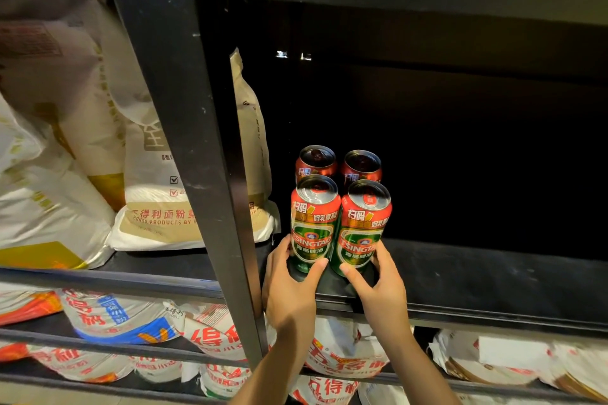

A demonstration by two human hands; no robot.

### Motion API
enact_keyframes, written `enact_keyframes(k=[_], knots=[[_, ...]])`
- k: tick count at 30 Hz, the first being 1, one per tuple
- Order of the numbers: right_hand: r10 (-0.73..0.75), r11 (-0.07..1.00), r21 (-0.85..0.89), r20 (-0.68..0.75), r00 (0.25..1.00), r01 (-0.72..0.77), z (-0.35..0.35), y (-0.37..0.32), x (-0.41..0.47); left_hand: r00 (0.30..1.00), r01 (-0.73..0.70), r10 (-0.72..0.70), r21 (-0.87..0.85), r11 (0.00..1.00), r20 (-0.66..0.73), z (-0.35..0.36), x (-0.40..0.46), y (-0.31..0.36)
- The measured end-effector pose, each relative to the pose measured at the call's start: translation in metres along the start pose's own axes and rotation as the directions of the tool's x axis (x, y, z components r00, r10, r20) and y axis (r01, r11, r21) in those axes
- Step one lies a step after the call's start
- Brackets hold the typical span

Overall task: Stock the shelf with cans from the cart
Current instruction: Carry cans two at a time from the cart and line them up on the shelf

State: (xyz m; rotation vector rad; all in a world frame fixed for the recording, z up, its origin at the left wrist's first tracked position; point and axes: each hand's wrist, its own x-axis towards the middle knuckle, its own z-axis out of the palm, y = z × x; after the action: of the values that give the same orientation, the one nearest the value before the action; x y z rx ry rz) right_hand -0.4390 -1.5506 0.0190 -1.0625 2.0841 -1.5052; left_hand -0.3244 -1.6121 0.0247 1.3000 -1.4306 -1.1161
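Four upright cans stand two by two on the black shelf point(477, 276), just right of the black upright post point(197, 154). The front left can point(314, 223) reads "TSINGTAO" on a green and red label; the front right can point(363, 227) shows "TSINGTA". The left hand point(289, 289) curls thumb and fingers round the front left can; the right hand point(381, 286) grips the front right can likewise. Two rear cans point(339, 164) stand touching behind. Left of the post sits a flour sack point(154, 207) printed "HONOR PRODUCTS BY".
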Motion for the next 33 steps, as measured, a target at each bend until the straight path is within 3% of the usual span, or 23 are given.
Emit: enact_keyframes(k=[7, 13, 16, 19, 21, 24, 27, 33], knots=[[0.025, 0.999, -0.023, 0.000, 1.000, -0.025, 0.000, -0.004, -0.003, 0.999, -0.043, 0.041, 0.058, 0.997, 0.035, -0.002, 0.000, -0.005], [0.034, 0.986, -0.164, 0.035, 0.999, -0.027, -0.003, -0.009, -0.011, 0.970, -0.068, 0.018, 0.200, 0.977, 0.242, -0.018, -0.007, -0.007], [0.121, 0.957, -0.257, -0.081, 0.989, -0.138, -0.012, -0.004, -0.032, 0.928, -0.233, 0.105, 0.338, 0.912, 0.357, -0.031, -0.022, -0.012], [0.061, 0.905, -0.415, -0.098, 0.993, -0.096, -0.036, 0.003, -0.065, 0.860, -0.372, 0.106, 0.471, 0.800, 0.499, -0.042, -0.040, -0.004], [0.036, 0.854, -0.512, -0.110, 0.993, -0.088, -0.059, 0.007, -0.094, 0.769, -0.459, 0.093, 0.444, 0.770, 0.633, -0.042, -0.054, 0.007], [0.044, 0.787, -0.599, -0.187, 0.981, -0.149, -0.097, 0.011, -0.145, 0.535, -0.644, 0.129, 0.304, 0.702, 0.835, -0.029, -0.081, 0.026], [0.084, 0.743, -0.606, -0.334, 0.939, -0.283, -0.137, 0.013, -0.201, 0.320, -0.783, 0.195, 0.143, 0.605, 0.927, -0.006, -0.115, 0.040], [0.276, 0.709, -0.363, -0.647, 0.711, -0.605, -0.205, 0.018, -0.356, -0.056, -0.817, 0.147, -0.130, 0.561, 0.988, 0.050, -0.236, 0.046]])
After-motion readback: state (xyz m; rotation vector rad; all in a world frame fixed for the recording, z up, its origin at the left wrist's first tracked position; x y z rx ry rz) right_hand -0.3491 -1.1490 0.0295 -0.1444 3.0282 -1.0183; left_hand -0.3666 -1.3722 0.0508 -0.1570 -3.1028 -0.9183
